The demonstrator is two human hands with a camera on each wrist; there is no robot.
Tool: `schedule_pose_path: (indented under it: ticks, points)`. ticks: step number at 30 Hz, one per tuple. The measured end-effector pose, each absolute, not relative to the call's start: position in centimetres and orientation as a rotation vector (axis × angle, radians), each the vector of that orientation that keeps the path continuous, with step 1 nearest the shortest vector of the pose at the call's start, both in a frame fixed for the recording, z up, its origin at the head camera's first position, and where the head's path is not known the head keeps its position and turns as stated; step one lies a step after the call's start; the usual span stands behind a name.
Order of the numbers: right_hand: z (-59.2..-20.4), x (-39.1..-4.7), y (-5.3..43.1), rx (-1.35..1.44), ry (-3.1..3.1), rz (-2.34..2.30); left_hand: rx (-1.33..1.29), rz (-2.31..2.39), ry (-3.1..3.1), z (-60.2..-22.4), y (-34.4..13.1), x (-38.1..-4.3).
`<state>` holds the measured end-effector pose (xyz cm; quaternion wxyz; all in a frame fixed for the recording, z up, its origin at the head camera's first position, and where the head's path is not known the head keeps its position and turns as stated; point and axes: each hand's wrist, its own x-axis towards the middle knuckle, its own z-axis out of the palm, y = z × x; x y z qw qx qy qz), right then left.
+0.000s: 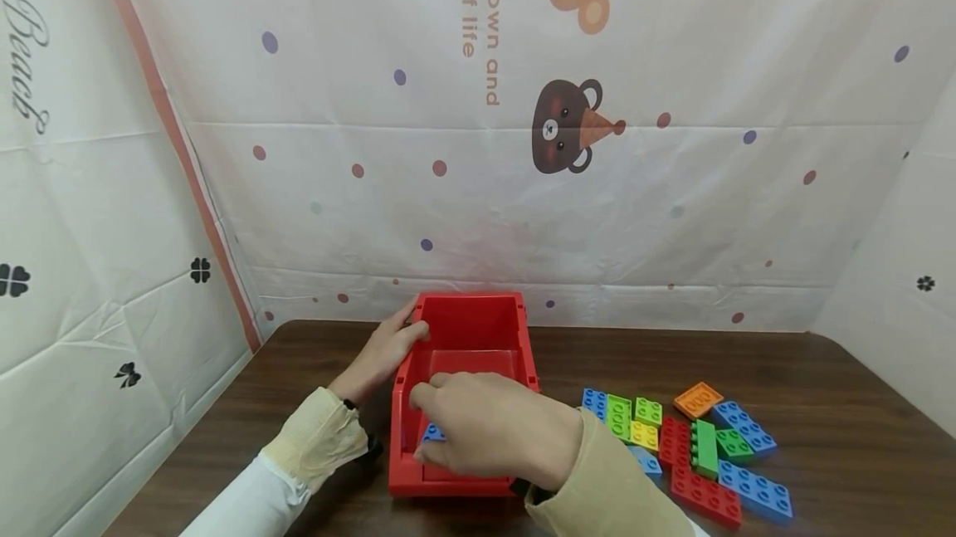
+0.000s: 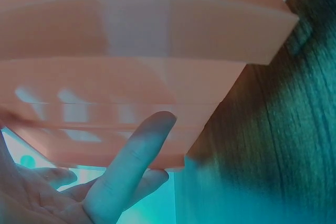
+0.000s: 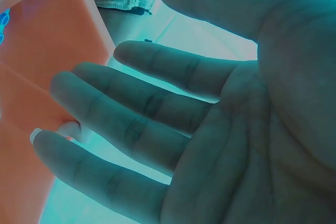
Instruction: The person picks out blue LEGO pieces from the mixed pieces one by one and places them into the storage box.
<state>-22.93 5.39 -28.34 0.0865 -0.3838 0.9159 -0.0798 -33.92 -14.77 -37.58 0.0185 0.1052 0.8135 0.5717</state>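
A red plastic bin [image 1: 470, 323] stands on the table with its open top towards me. At its left side, my left hand [image 1: 382, 358] holds the rim, the thumb over the edge and the other fingers along the outside. My right hand [image 1: 500, 427] hovers over the near half of the bin. In the right wrist view its fingers [image 3: 142, 135] are spread and relaxed, with nothing between them. A blue toy brick [image 1: 433, 432] lies in the near part of the bin, mostly hidden behind the right hand.
To the right, several toy bricks lie on the dark wooden table [image 1: 590, 354], among them red bricks [image 1: 705, 498], a standing green brick [image 1: 704, 447], an orange brick [image 1: 698, 400] and a blue brick [image 1: 754, 489]. A patterned white curtain [image 1: 373, 205] hangs behind the table.
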Motion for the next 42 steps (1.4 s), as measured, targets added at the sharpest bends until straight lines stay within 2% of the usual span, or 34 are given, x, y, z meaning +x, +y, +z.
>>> schedule_pose_path:
  ticks: [11, 12, 15, 18, 19, 42]
  points:
    - [-27.6, -22.8, 6.4, -1.110, 2.747, -0.301, 0.313, 1.754, 2.547, -37.7, -14.8, -34.1]
    - [-27.5, -22.8, 6.6, -1.108, 2.753, -0.303, 0.308, 1.779, 2.506, -39.1, -15.5, -35.7]
    - [-27.2, -22.8, 7.0, -1.092, 2.770, -0.316, 0.290, 1.768, 2.512, -39.1, -15.5, -35.8]
    - [-27.0, -23.0, 7.5, -1.065, 2.791, -0.327, 0.301, 1.771, 2.511, -39.1, -15.5, -35.7]
    - [-26.9, -23.0, 7.7, -1.057, 2.798, -0.334, 0.301, 1.736, 2.558, -37.7, -14.8, -34.1]
    - [-26.5, -24.0, 9.7, -0.957, 2.824, -0.407, 0.292, 1.762, 2.528, -37.7, -14.7, -33.8]
